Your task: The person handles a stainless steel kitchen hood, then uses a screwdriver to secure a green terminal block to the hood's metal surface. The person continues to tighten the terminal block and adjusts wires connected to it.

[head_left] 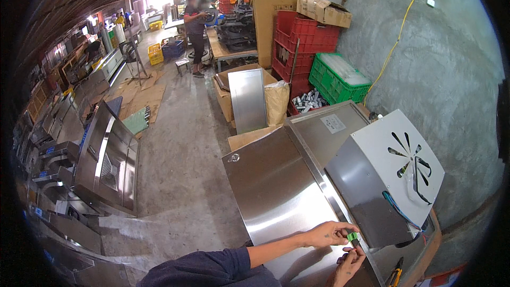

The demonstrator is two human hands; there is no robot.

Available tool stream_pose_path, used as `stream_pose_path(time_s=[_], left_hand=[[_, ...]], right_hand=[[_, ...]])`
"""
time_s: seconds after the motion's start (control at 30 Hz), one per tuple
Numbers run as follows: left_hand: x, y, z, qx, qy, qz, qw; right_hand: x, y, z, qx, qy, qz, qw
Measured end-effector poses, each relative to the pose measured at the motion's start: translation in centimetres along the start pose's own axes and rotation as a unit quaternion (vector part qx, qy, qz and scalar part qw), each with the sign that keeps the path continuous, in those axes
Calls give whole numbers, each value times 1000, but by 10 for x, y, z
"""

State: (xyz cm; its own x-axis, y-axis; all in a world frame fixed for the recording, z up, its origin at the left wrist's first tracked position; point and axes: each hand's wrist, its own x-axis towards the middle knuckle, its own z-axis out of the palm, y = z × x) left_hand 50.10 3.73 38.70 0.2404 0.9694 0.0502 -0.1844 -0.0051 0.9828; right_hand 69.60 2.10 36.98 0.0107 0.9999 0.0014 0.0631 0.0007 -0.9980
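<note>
Over a shiny stainless steel panel [271, 180], my two hands meet at a small green block [353, 236] that looks like a wire connector. The fingers of my left hand [328, 234] pinch it from the upper left. Just below it, my right hand [349, 266] is closed with its fingertips at a short dark piece touching the block; I cannot make out its kind. To the right stands a grey metal box [396, 172] with petal-shaped slots, a bent black rod and blue wires [396, 207] at its side. Pliers with yellow-and-black handles [396, 273] lie near my right hand.
A concrete wall [425, 69] bounds the right side. Beyond the panel stand a green crate [337, 78], stacked red crates [305, 37] and cardboard boxes. Steel hoods [109, 159] line the left of the floor aisle [178, 143]. Another person [195, 32] stands at a far table.
</note>
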Motion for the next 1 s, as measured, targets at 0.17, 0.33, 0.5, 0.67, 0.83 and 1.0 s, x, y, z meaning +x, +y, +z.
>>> stream_pose_path(time_s=[0.17, 0.33, 0.5, 0.67, 0.83, 1.0], left_hand=[[4, -7, 1, 4, 4, 8, 1000], [6, -8, -2, -3, -6, 13, 1000], [5, -7, -6, 8, -13, 21, 1000], [1, -11, -6, 4, 7, 21, 1000], [1, -11, -8, -10, 10, 37, 999], [3, -13, -1, -35, 17, 56, 998]], right_hand=[[5, 0, -4, -12, -18, 11, 1000], [6, 3, -1, -34, -29, 10, 999], [5, 4, 2, -15, -34, 9, 999], [0, -10, 13, -16, -44, 3, 999], [-4, -18, 13, -33, -35, -18, 999], [0, -2, -1, -34, -25, -23, 999]])
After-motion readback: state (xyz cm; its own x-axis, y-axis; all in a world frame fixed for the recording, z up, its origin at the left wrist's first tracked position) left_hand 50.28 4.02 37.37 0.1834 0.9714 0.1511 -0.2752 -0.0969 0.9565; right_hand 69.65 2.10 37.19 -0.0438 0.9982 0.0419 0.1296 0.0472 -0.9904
